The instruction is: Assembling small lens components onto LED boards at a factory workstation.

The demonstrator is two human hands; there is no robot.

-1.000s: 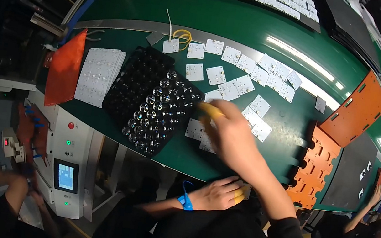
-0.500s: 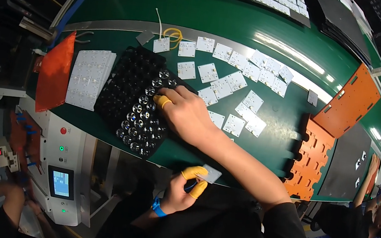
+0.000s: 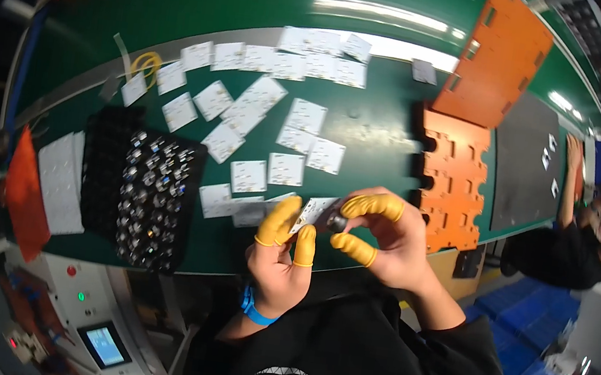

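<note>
Over the near edge of the green bench [image 3: 377,125], the left hand [image 3: 281,267] pinches a tilted white circuit board [image 3: 311,214] between yellow-capped thumb and finger. Right beside it, the right hand [image 3: 397,247], its fingertips nearly together, grips a small dark lens [image 3: 337,224]. Loose boards [image 3: 286,170] lie beyond; a black lens tray [image 3: 160,203] sits off left.

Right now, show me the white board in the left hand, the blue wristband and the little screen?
Held white board [image 3: 310,214]: head view, its tilted face.
Blue wristband [image 3: 249,304]: head view, its outer side.
Little screen [image 3: 104,344]: head view, its lit middle.
</note>
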